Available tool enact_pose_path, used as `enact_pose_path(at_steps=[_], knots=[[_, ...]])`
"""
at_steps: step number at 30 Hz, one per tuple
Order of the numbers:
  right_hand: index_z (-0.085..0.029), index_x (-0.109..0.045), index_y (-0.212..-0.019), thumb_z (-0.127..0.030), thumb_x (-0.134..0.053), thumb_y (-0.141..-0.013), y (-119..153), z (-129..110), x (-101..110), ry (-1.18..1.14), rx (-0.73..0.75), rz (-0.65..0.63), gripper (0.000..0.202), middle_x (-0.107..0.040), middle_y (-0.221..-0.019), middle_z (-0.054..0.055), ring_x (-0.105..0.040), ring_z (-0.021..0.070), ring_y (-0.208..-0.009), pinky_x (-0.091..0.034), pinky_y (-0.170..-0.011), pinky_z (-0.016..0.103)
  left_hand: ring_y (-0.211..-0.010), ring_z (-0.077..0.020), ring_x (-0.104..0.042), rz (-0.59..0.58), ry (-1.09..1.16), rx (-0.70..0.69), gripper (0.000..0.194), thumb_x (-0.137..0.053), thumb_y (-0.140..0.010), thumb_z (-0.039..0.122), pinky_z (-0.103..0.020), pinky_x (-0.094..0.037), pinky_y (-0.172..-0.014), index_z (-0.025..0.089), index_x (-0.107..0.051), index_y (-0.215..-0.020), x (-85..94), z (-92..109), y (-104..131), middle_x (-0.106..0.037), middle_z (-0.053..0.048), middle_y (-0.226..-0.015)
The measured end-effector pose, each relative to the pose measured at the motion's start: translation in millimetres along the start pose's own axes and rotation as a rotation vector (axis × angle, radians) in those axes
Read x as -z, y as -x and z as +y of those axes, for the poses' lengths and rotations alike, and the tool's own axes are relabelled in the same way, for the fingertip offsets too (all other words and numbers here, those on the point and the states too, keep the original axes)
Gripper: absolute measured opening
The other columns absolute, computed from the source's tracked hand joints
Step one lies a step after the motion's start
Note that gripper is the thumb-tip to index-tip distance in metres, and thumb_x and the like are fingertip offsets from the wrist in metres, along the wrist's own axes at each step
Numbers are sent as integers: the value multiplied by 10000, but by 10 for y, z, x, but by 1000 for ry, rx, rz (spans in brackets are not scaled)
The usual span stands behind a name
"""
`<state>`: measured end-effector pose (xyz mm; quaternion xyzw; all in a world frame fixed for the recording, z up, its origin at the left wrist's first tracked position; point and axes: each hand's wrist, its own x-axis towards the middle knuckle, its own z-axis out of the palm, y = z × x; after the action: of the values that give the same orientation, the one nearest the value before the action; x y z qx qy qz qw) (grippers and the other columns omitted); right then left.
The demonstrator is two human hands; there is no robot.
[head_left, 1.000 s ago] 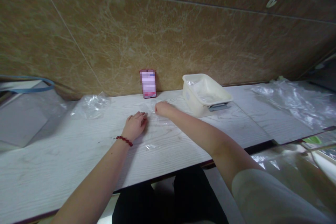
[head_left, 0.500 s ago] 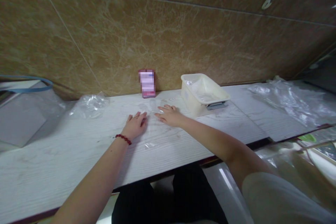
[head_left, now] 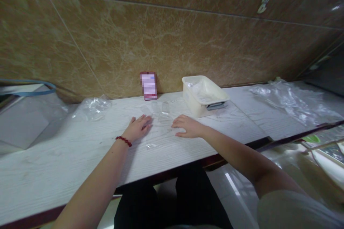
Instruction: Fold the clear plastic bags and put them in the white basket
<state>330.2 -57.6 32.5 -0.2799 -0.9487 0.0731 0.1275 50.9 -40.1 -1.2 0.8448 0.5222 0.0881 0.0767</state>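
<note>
A clear plastic bag point(head_left: 158, 123), hard to make out against the white wood-grain tabletop point(head_left: 88, 157), lies flat between my two hands. My left hand point(head_left: 138, 127), below a red bead bracelet, rests at the bag's left side with its fingers spread. To the right, my right hand point(head_left: 186, 127) hovers at or just over the tabletop, fingers apart and slightly bent, holding nothing. Behind it stands a cream plastic bin point(head_left: 197, 105) with a grey handle and some clear plastic inside.
A phone point(head_left: 149, 86) with a blurred screen leans on the brown tiled wall point(head_left: 120, 43). Crumpled clear plastic point(head_left: 92, 109) lies at the left, near a white box point(head_left: 24, 121) with a blue band. More clear plastic sheets point(head_left: 292, 100) spread across the right end.
My right hand has moved right and toward me, away from the clear plastic bag. My left hand stays almost in place. The view has shifted slightly.
</note>
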Motion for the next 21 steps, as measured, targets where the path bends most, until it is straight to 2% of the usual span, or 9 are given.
enact_pose_path(at_steps=[2,5,10,14,18,21], knots=[[-175,-583,-998,-380,-500,-761,114,-67,0,16,75,-3,324,-555,-1015,85,-435,167,-977,-331,-868,331,-1224,-218,-269,-8,-2,-46,433,-290,-816,393,-529,-133,-972,223,-403,-1198,-8,20,-8,-408,-68,-1283],[-163,-618,-907,-281,-452,-799,174,-138,-48,81,111,-11,231,-585,-954,74,-464,156,-922,-351,-843,306,-1219,-208,-281,4,-10,-102,430,-291,-815,403,-507,-108,-993,212,-427,-1175,-17,47,-27,-431,-60,-1265],[-158,-614,-872,-201,-404,-814,131,-165,-158,155,108,-37,222,-601,-896,67,-473,149,-906,-381,-802,287,-1216,-208,-285,36,-48,-132,409,-286,-818,400,-473,-141,-998,201,-481,-1118,-19,50,-37,-445,-55,-1253],[-148,-600,-855,-197,-386,-813,107,-192,-165,97,70,36,223,-603,-871,69,-486,151,-905,-384,-825,302,-1230,-197,-259,48,-42,-166,439,-279,-820,424,-431,-156,-1005,186,-470,-1137,-7,42,-7,-416,-67,-1276],[-164,-569,-850,-164,-428,-768,144,-265,-88,-55,72,91,163,-589,-949,73,-476,144,-977,-364,-872,312,-1218,-175,-285,-31,-10,-234,465,-261,-828,433,-415,-136,-1014,179,-440,-1173,23,85,56,-425,-77,-1269],[-177,-556,-838,-159,-441,-750,226,-363,-24,-132,67,57,145,-560,-1053,66,-426,146,-1079,-301,-934,344,-1207,-162,-308,-115,17,-288,463,-252,-833,431,-406,-116,-1020,183,-443,-1175,77,170,153,-414,-76,-1277]])
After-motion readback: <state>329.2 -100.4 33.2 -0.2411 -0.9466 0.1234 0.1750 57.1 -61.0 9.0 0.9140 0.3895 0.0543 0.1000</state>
